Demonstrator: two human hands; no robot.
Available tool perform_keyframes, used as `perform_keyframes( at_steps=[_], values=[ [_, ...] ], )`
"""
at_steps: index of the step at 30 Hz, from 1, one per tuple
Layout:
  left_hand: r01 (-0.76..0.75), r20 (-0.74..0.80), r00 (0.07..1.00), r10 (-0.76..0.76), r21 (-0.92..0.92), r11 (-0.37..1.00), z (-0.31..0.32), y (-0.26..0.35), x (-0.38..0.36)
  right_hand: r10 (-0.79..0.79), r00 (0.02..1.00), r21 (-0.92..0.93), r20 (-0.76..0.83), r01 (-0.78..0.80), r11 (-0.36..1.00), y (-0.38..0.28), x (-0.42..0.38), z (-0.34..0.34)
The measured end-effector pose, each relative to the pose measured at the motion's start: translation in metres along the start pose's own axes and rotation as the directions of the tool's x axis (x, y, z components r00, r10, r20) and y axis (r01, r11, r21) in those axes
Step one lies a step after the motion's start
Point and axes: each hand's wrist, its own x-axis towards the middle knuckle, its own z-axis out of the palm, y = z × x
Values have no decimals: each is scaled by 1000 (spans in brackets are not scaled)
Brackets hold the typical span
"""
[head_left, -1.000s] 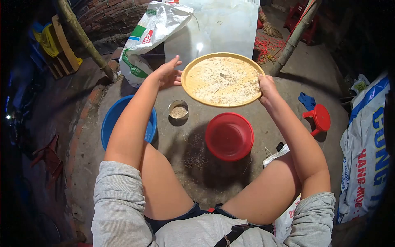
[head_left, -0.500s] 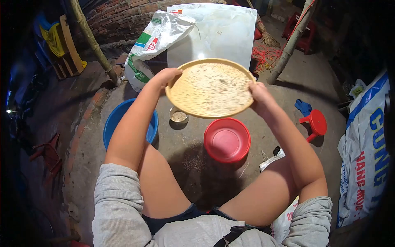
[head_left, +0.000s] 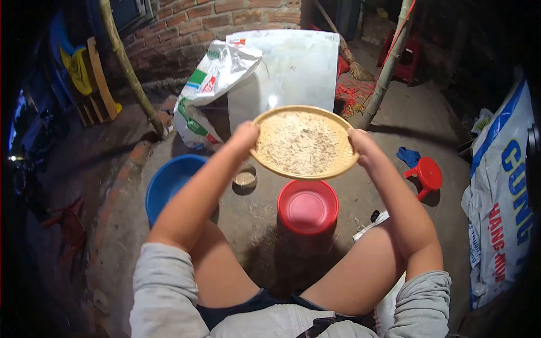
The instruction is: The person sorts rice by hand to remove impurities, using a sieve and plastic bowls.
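Note:
A round yellow winnowing basket (head_left: 341,160) is held up in front of me, above the floor. Pale grain mixed with darker bits (head_left: 304,138) is spread over most of its bottom. My left hand (head_left: 246,137) is closed on the left rim, and my right hand (head_left: 362,145) grips the right rim. Below the basket's near edge stands a red basin (head_left: 307,208), with nothing visible in it. To the left, a small metal bowl (head_left: 245,178) on the floor contains some grain. My left forearm partly covers a blue tub (head_left: 169,183).
A white panel (head_left: 298,67) leans at the back beside a crumpled white sack (head_left: 217,73). Bamboo poles (head_left: 389,67) rise on both sides. At right are a red stool (head_left: 429,173), a blue cloth (head_left: 408,155) and a large printed sack (head_left: 499,208).
The basket, gripped in both hands, has shifted slightly right and lower in view. Its grain now looks sharper and spread further left. The background sits lower too, as the camera has tilted.

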Motion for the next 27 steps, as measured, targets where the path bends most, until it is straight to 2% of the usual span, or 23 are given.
perform_keyframes(
  at_steps=[1, 2, 3, 4, 5, 7, 9, 10, 11, 12, 13, 14, 15, 16, 17, 18, 19, 21, 22, 23, 24, 25, 27],
  values=[
    [0, -102, 995, -8, -86, 996, 18, 3, -12, 104, 983, 125, 151, -123, 984, 0, 20, -18],
    [4, -88, 996, -12, -87, 996, 17, 8, -20, 171, 976, 227, 133, -198, 954, -4, 12, -14],
    [6, -75, 997, -13, -94, 996, 13, 18, -22, 87, 992, 203, 92, -105, 974, -3, 3, -5],
    [-38, 11, 999, 38, 21, 999, -14, 9, 2, -30, 993, 53, -111, 36, 998, -11, -25, 22],
    [14, 121, 993, 5, -159, 987, -28, 18, -4, -164, 942, -120, -292, 134, 984, -13, -54, 50],
    [164, 190, 974, -124, -211, 964, -40, 15, -1, -279, 864, -211, -420, 206, 956, 7, -55, 68],
    [-56, 35, 997, 66, -231, 971, -16, -4, 11, -269, 866, -268, -421, 164, 949, -14, -39, 23],
    [-151, 6, 989, 151, 9, 989, -8, -23, 29, -52, 996, 6, -74, 53, 999, -27, -30, -4],
    [-242, -171, 957, 235, -23, 970, 20, -24, 13, 67, 940, 207, 334, -142, 968, -39, -23, -18],
    [-215, -155, 964, 218, 35, 976, 16, -15, 10, 130, 969, 287, 210, -188, 939, -33, -18, -20],
    [-178, -143, 972, 188, 84, 981, 12, -10, 4, 17, 987, 173, 158, -45, 984, -18, -11, -16],
    [-92, 10, 996, 92, -23, 995, -2, 11, -8, -98, 995, 90, -36, 101, 991, -1, -8, -5],
    [20, 177, 984, 0, -112, 993, -22, 27, -17, -216, 951, -16, -220, 218, 976, 19, -13, 17],
    [125, 223, 973, -66, -263, 957, -35, 18, -6, -282, 799, -143, -531, 243, 959, 11, -55, 59],
    [147, 180, 978, -108, -219, 965, -29, 26, -21, -282, 797, -155, -534, 236, 959, 8, -47, 41],
    [43, 104, 994, -20, -220, 975, -17, 16, -15, -167, 938, -43, -305, 162, 986, 3, -29, 12],
    [-56, 32, 997, 63, -197, 979, 0, 6, -12, -51, 998, 64, -46, 54, 997, -2, -17, -8],
    [-177, -227, 962, 154, -84, 981, 49, 13, -57, 162, 964, 214, 212, -208, 954, -44, -52, -19],
    [-135, -139, 980, 144, 76, 988, 38, 8, -49, 186, 960, 220, 210, -231, 948, -28, -54, -17],
    [-117, -53, 990, 132, 221, 968, 20, 12, -32, 72, 994, 127, 86, -82, 988, -19, -51, -12],
    [-20, 133, 991, 17, 23, 1000, -3, 21, -16, -65, 998, 6, -23, 65, 998, -17, -50, -6],
    [119, 336, 940, -63, -147, 982, -17, 21, -8, -121, 975, 34, -185, 129, 991, -3, -64, 18],
    [109, 206, 976, -70, -188, 976, -17, 44, -37, -173, 863, 57, -474, 227, 972, 4, -86, 53]
  ],
)
